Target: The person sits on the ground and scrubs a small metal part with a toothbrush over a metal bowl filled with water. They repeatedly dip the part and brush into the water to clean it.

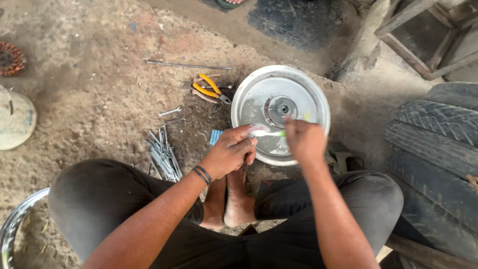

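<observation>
Nearest the camera, two knees in dark trousers are seen spread apart, with bare feet [226, 201] set together on the dirt floor [99, 89] between them. Just above the feet, the left hand [230, 152], a dark band at its wrist, is closed on a small whitish object that cannot be made out clearly. The right hand [304, 142] is clamped on a toothbrush [267, 133], whose white and green handle is held level between the two hands, above the near rim of a round metal cover [280, 112]. The cover lies flat on the floor in front of the feet, with a hub and bearing at its centre.

To the left of the hands, a bundle of spanners [163, 152] is laid on the floor, and a small blue item [215, 136] is seen beside the left hand. Farther off, yellow-handled pliers [211, 89] rest just left of the cover, and a long thin rod [188, 65] lies beyond them. Worn tyres [438, 149] are stacked at the right, and a wooden frame [423, 35] stands in the far right corner. A copper winding [10, 58] sits at the far left edge.
</observation>
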